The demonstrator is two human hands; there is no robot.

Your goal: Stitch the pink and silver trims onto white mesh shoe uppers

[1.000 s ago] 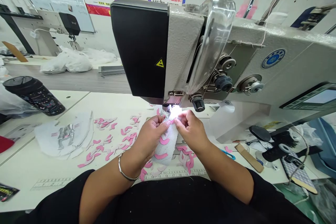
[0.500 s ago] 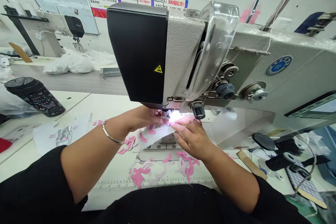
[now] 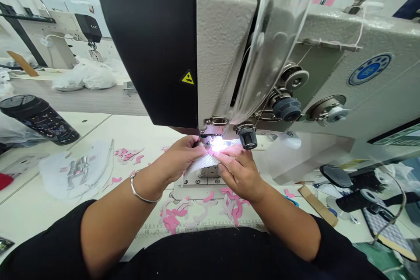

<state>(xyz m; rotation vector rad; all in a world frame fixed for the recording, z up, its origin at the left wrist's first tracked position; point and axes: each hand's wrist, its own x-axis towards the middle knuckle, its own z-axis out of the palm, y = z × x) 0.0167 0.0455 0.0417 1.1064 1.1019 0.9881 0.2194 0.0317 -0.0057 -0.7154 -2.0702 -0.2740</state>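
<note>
Under the lit needle area of a sewing machine (image 3: pixel 226 52) lies a white mesh fabric piece (image 3: pixel 204 162), its near part hanging over the machine's small post. My left hand (image 3: pixel 185 155) pinches the fabric's left side between thumb and fingers. From the right, my right hand (image 3: pixel 239 167) grips the fabric close to the needle, its index finger reaching toward the presser foot. A bit of pink shows at that fingertip. Glare and my fingers hide the exact stitching point. Loose pink curved pieces (image 3: pixel 172 219) lie on the table in front of the post.
A ruler strip (image 3: pixel 210 226) runs along the near table edge. Left are a dark tumbler (image 3: pixel 41 118) and a white sheet with silvery cut pieces (image 3: pixel 78 170). At right lie a brown strip (image 3: pixel 317 205) and a black thread spool (image 3: pixel 352 201). Another sewing machine (image 3: pixel 65 35) stands behind.
My view has moved closer to the machine head. The fabric has turned and shows less of itself; the pink pieces seen on it before are out of sight. My left hand's wrist has rotated.
</note>
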